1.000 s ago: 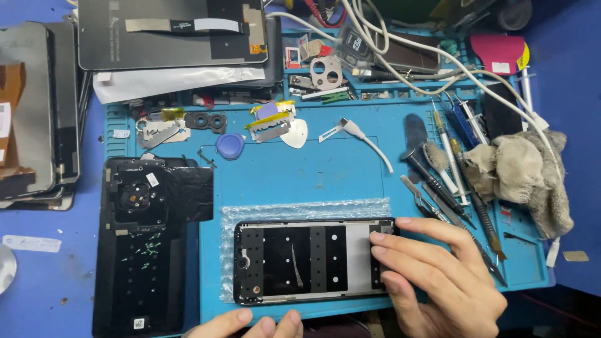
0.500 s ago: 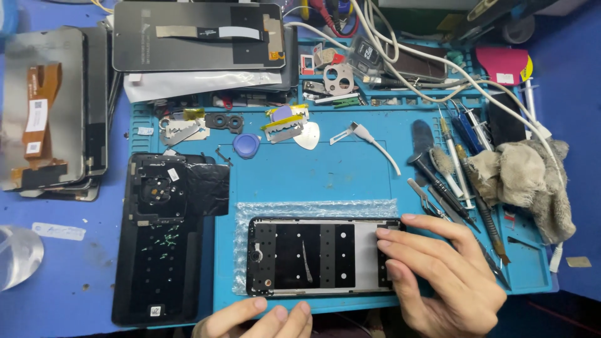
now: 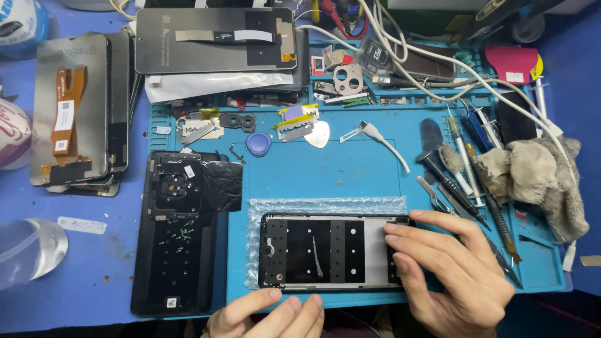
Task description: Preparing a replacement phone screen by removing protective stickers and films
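Nearest the camera, the left hand (image 3: 266,316) rests with bent fingers against the near edge of a phone frame (image 3: 332,251), its grip loose and holding nothing. The right hand (image 3: 447,269) lies flat over the frame's right end, fingertips pressing down, grip spread and closed on nothing. The frame is a black rounded rectangle with a pale panel at the right and small round holes, lying on a strip of clear bubble wrap (image 3: 325,206) atop a smooth blue work mat (image 3: 313,169). Left of it lies a matt black back cover (image 3: 178,238) with dark foil. Right of it, slim metal tweezers and screwdrivers (image 3: 454,188) sit beside a crumpled grey cloth (image 3: 538,178). Farther off, flat grey screen panels (image 3: 78,125) stack on the blue desk (image 3: 94,294), and white cables (image 3: 438,56) loop across the back.
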